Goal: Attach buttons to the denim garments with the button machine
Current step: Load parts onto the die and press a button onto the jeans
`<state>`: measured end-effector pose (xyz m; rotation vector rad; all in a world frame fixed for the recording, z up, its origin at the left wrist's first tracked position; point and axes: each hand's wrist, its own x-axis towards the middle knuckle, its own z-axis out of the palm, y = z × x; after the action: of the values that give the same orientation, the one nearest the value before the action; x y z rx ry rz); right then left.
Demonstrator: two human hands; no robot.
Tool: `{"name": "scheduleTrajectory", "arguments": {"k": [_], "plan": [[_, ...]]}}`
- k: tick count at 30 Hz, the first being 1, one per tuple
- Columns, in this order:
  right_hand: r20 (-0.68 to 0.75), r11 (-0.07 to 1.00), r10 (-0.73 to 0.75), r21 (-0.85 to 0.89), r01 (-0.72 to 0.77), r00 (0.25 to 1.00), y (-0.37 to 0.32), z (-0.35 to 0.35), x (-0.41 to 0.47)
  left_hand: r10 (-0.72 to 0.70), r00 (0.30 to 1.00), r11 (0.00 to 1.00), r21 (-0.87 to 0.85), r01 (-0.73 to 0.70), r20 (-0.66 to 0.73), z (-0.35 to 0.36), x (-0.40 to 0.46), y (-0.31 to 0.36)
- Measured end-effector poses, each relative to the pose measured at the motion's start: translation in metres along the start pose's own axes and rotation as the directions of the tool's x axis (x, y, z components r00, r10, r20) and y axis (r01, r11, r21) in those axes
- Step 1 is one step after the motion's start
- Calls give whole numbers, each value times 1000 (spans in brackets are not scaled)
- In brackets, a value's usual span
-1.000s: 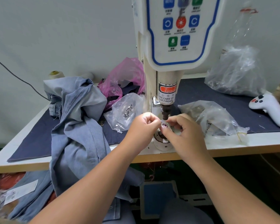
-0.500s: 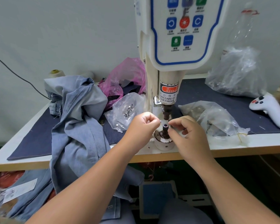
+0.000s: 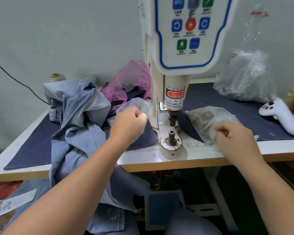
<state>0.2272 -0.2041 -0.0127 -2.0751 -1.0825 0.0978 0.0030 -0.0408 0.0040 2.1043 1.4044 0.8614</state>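
Across the cluttered worktop (image 3: 202, 155) we see the denim garment (image 3: 78, 119) heaped left of the button machine (image 3: 173, 92), left hand (image 3: 127, 126) curled over one clear bag (image 3: 134, 104), right hand (image 3: 234, 139) pinching another bag (image 3: 209, 119), where loose buttons could spill.

Premises: garment workshop, button-attaching station. Evidence: an industrial button machine (image 3: 182, 65) with push-button control panel and finger-warning label stands centre on a white bench (image 3: 202, 153) bearing a printed ruler. Denim garments (image 3: 75, 119) lie heaped at left; bags of fasteners (image 3: 205, 121) and thread cones (image 3: 55, 78) sit behind.
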Motion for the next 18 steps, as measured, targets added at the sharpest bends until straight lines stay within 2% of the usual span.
{"name": "scheduleTrajectory", "arguments": {"k": [3,6,8,11,14,18], "plan": [[69,989,99,-116,-91,993,5,-3,9,-33,995,992,122,45,-99,-8,16,-9],[149,965,139,-242,-100,979,2,0,14,-138,989,962,232,146,-53,-12,29,-25],[210,948,147,-310,-77,967,-1,0,16,-175,985,943,288,166,6,-12,30,-34],[259,919,197,-384,-87,946,-7,0,22,-192,979,933,321,160,70,-8,25,-44],[323,846,336,-515,-133,885,-17,-1,33,-182,982,934,322,154,58,-5,22,-46],[333,819,406,-545,-178,851,-23,-3,38,-131,989,957,270,107,71,0,17,-50]]}}
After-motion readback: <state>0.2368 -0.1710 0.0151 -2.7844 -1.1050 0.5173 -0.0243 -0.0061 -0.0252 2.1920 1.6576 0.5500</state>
